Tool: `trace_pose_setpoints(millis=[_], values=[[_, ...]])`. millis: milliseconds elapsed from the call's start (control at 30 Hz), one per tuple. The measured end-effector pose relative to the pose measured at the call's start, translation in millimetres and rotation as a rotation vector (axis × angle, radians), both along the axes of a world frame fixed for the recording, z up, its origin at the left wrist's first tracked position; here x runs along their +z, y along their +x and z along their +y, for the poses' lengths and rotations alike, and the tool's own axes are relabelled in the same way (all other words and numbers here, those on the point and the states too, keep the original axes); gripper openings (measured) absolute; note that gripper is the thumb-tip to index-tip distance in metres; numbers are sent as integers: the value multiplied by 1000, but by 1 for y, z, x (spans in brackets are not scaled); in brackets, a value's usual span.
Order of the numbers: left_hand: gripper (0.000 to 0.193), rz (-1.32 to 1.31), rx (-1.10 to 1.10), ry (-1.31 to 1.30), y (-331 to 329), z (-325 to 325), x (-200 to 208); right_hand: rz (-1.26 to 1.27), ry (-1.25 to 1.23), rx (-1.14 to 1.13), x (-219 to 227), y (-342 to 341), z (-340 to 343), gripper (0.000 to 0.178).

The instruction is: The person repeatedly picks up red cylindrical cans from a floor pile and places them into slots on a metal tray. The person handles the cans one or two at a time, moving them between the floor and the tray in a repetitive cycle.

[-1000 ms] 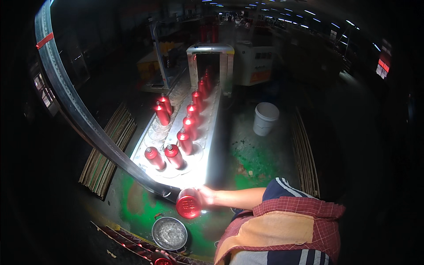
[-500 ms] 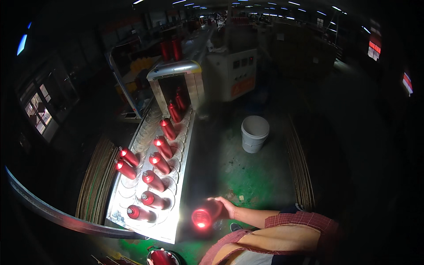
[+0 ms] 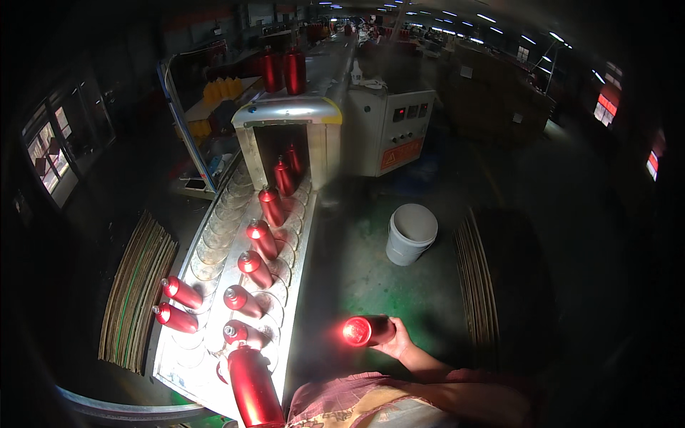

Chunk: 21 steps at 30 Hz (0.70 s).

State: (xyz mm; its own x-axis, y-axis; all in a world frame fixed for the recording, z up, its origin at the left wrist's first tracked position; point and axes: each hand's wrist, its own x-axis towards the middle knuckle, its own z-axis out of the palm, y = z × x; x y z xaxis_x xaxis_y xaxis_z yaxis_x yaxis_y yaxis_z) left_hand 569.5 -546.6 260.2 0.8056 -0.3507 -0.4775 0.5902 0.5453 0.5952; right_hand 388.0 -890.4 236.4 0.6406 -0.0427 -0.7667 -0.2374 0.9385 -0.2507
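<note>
My right hand is wrapped round a red metal bottle, holding it on its side with the round bottom end facing left. Another red bottle looms large at the lower edge, slightly tilted, neck up, over the near end of the conveyor. My left hand does not show; that bottle's lower end reaches the picture's bottom edge. Several red bottles stand in a row on the conveyor's round holders, running back into the metal tunnel. Two more red bottles stand on its left side.
A white bucket stands on the floor right of the conveyor. Stacked flat sheets lean at the left and right. A control box adjoins the tunnel, and two red bottles stand on top behind it.
My right hand has moved the bottle to the right, turning it more sideways. The large red bottle has come up over the conveyor's near end, covering the front bottle. The view has shifted.
</note>
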Motion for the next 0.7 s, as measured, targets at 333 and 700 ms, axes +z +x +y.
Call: trace_pose_setpoints(millis=[333,700], values=[[52,-296,-62,-139,68,72,45,-490,-610,-7,114,288,-23,37],[52,-146,1010,147,-9,123,142,-1177,-1607,723,41,527,212,39]])
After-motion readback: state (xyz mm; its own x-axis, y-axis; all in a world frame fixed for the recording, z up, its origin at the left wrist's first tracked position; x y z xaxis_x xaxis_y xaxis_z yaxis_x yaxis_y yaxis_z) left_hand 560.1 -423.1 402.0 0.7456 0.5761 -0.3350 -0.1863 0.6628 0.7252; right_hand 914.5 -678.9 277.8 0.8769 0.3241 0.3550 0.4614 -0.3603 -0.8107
